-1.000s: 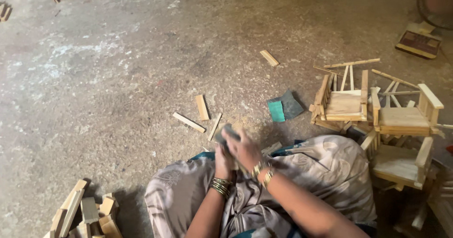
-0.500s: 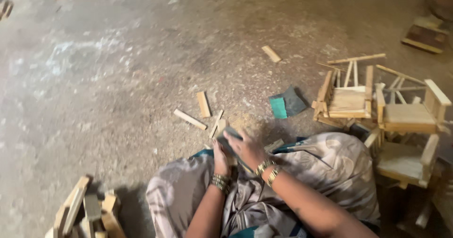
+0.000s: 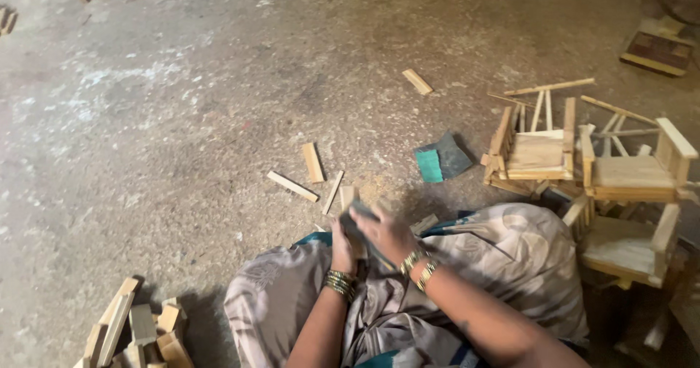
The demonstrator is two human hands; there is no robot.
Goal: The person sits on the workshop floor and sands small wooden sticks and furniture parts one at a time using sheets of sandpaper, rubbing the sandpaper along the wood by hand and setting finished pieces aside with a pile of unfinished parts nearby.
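The person sits on the concrete floor (image 3: 182, 142), and both hands meet just above the lap. The left hand (image 3: 341, 245) has its fingers closed around a small wooden strip (image 3: 350, 200), whose pale far end shows just beyond the hands. The right hand (image 3: 385, 231) presses a dark piece of sandpaper (image 3: 359, 215) against that strip, fingers curled over the paper. The strip looks light and stiff, thin enough to snap if bent hard, so it is best gripped near its lower end, where the left hand has it, leaving the upper part free. Its long axis seems to run away from the body, the free end pointing up and forward toward the scattered sticks (image 3: 313, 164) on the floor, though the hands hide most of it. A folded teal and dark sanding sheet (image 3: 441, 160) lies to the right, near small wooden chairs (image 3: 583, 171). A heap of offcuts (image 3: 135, 328) sits by the left knee.
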